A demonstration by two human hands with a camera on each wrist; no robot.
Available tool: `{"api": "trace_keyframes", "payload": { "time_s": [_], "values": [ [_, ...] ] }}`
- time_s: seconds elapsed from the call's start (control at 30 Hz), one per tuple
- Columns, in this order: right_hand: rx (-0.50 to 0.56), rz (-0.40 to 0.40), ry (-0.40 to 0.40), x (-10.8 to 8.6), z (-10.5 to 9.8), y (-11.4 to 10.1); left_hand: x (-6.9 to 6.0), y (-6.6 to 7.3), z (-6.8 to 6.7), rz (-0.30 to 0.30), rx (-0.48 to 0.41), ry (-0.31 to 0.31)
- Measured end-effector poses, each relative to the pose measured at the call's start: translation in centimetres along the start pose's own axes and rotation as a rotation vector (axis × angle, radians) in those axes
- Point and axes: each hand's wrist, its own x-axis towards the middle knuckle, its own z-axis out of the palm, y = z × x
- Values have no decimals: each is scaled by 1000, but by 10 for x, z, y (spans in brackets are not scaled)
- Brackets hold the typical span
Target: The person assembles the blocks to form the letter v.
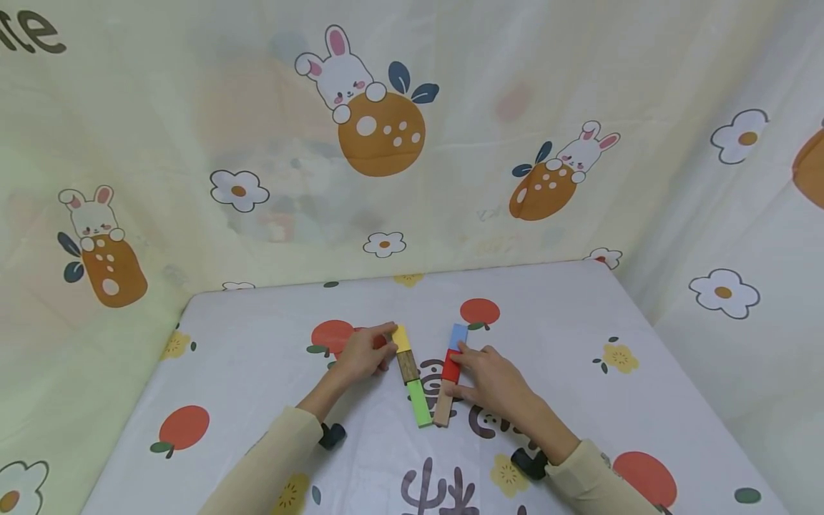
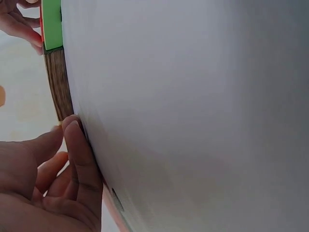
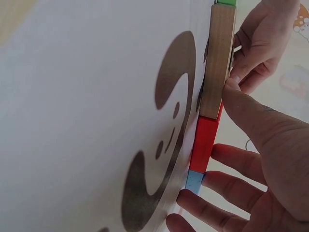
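Observation:
Two rows of small blocks lie on the table in a narrow V, nearest each other at the front. The left row is a yellow block [image 1: 401, 339], a dark brown wood-grain block [image 1: 408, 366] and a green block [image 1: 419, 404]. On the right are a blue block [image 1: 458, 335], a red block [image 1: 451, 367] and a pale wooden block [image 1: 443, 405], end to end. My left hand [image 1: 364, 352] pinches the yellow block, whose surface its fingertips mostly hide in the left wrist view. With fingers spread, my right hand [image 1: 494, 379] touches the right row's outer side, thumb against the pale block.
A white cloth [image 1: 566, 315] printed with fruit, flowers and lettering covers the table. Behind it hangs a pale curtain [image 1: 463, 214] with rabbit prints, meeting the table's back edge. Dark wrist cameras [image 1: 529, 463] show at both sleeves.

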Motion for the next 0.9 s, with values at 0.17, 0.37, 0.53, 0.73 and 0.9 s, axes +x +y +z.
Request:
{"api": "trace_keyframes", "payload": {
  "time_s": [0.17, 0.37, 0.53, 0.73, 0.9],
  "values": [
    [1, 5, -3, 0, 0, 0, 0, 1, 0, -6, -2, 3],
    [5, 16, -11, 1, 0, 0, -1, 1, 0, -10, 9, -2],
    [2, 19, -13, 1, 0, 1, 0, 1, 0, -5, 12, -4],
    [-7, 13, -16, 1, -1, 0, 0, 1, 0, -12, 7, -2],
    [-9, 14, -24, 1, -2, 0, -1, 1, 0, -16, 6, -11]
  ]
}}
